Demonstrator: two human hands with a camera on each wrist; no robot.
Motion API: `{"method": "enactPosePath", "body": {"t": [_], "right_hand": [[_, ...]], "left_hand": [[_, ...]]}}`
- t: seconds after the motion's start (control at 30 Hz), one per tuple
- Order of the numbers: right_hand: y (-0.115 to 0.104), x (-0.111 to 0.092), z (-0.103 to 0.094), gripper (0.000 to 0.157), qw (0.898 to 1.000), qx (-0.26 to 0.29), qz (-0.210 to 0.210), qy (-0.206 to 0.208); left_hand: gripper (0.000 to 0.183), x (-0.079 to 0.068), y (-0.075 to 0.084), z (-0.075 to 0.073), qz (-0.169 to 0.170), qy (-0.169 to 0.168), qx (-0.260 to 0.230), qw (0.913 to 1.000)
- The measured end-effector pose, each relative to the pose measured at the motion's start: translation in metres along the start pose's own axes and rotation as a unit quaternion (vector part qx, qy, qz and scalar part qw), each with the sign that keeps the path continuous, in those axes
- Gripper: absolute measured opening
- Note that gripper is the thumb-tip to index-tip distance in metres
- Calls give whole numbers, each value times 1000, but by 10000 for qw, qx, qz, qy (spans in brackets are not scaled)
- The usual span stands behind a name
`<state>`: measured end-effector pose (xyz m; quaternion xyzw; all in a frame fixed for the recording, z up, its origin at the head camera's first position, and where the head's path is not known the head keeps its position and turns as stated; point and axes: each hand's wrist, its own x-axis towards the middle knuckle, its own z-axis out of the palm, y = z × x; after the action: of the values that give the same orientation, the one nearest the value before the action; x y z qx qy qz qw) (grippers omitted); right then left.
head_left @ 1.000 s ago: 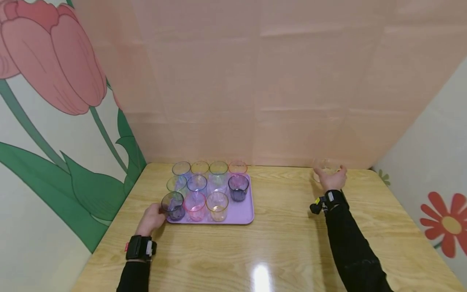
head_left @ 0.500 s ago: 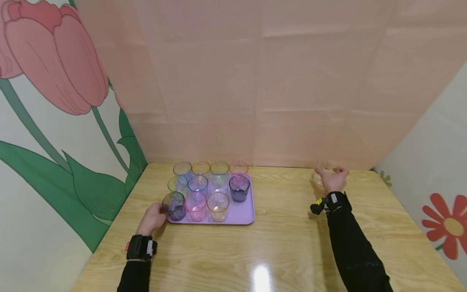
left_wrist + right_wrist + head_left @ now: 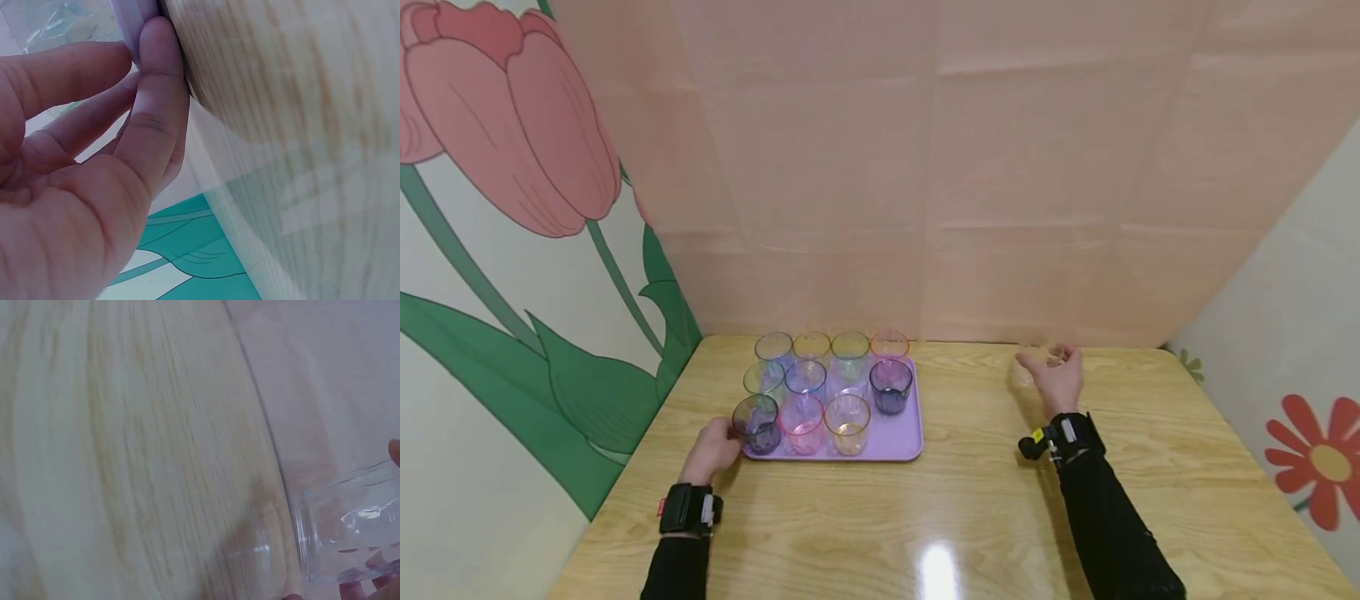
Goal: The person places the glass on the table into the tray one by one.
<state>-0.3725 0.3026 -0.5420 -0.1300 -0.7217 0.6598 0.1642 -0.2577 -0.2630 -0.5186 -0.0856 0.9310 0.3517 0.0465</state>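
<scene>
In the head view, my left hand is at the front left corner of a lavender tray. Its thumb and fingers pinch the tray's rim, as the left wrist view shows. Several tinted drinking glasses stand upright in rows on the tray. Closest to my left hand is a dark grey glass. Far to the right, by the table's back edge, my right hand grips a clear drinking glass. Only part of that hand appears in the right wrist view; I cannot tell whether the glass touches the table.
A pink glass and a yellow-rimmed glass share the tray's front row. A dark glass stands at its right side. The wooden table meets a pinkish-beige backdrop behind, with flower-printed panels at the sides.
My right hand has shifted left along the back of the table, carrying the clear glass. The left hand, the tray and the glasses on it stay where they were.
</scene>
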Motion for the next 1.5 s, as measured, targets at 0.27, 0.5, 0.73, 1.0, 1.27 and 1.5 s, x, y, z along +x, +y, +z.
{"method": "enactPosePath", "body": {"t": [0.27, 0.5, 0.73, 1.0, 1.27, 1.5], "right_hand": [[5, -12, 23, 94, 9973, -559, 192, -425], [-2, -35, 33, 92, 9974, -403, 217, -562], [-3, -48, 38, 93, 9978, -387, 131, -528], [0, -56, 38, 91, 9985, -194, 58, -501], [-6, -58, 41, 90, 9981, -60, 127, -604], [-4, -62, 41, 91, 9964, -73, 111, -842]], "left_hand": [[24, -1, 1, 1, -107, -22, -95, 9999], [24, -1, 1, 1, -4, 7, -23, 10000], [24, -2, 1, 2, -46, -26, -66, 10000], [27, -3, 4, 4, -128, -35, -141, 9998], [26, -2, 0, 1, -17, 21, -10, 10000], [25, -3, 3, -1, -2, -6, -24, 10000]]}}
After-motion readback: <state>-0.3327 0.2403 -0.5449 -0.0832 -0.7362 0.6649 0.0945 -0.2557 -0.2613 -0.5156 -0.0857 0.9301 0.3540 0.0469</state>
